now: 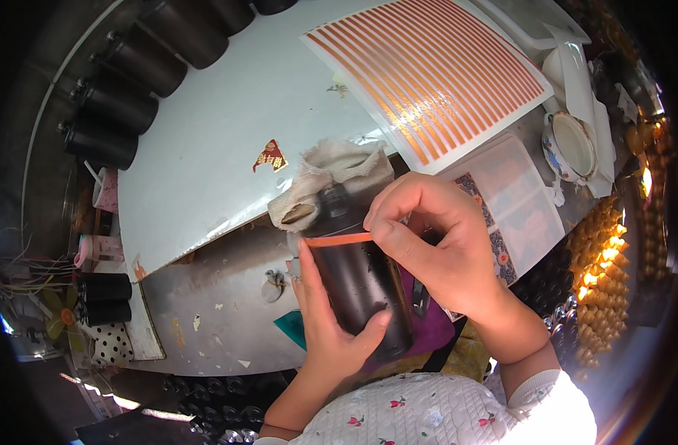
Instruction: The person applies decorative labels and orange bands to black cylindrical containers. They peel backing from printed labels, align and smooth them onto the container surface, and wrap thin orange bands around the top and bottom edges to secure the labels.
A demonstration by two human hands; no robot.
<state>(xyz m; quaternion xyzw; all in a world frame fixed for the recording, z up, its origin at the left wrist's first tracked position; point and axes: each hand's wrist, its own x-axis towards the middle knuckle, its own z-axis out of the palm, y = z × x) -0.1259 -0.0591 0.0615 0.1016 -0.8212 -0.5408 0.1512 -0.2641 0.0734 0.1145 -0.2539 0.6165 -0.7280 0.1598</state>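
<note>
A black cylindrical canister lies tilted at the table's near edge, its narrower end pointing away from me. My left hand is wrapped round its lower left side, thumb across the front and fingers along the left. Across the canister's upper part runs a thin orange strip. Its right end is pinched between the thumb and forefinger of my right hand. The left end meets the canister near my left fingertips. Just beyond the canister's far end sits a crumpled grey cloth.
A white sheet of orange-gold strips lies at the far right, with a clear plastic folder nearer me. A patterned ceramic cup stands beside them. Several black canisters line the left. A red-gold scrap lies on the white board.
</note>
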